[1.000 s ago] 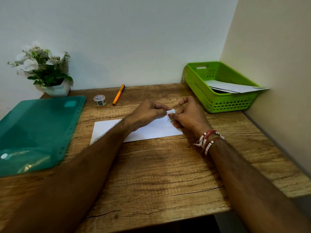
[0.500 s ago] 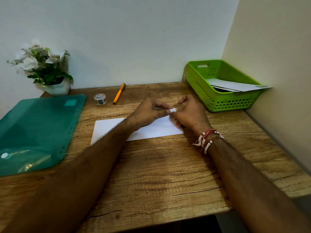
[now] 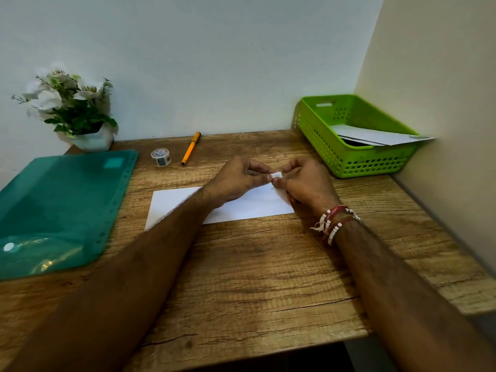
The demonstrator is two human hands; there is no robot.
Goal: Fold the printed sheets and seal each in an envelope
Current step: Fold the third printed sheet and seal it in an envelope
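While envelope lies on surface | left hand: fingers pinch white strip | right hand: fingers pinch same strip

We see a tabletop of brown wood with dark, streaked grain. The envelope is plain white, and so is the small strip. The basket is lime green, its walls patterned with rows of small holes; the sheets are white. The folder is translucent teal. The pen is orange with a black cap. The tape roll is white with dark print. The plant has white flowers, green leaves and a white pot. The bracelets are red thread and white beads.
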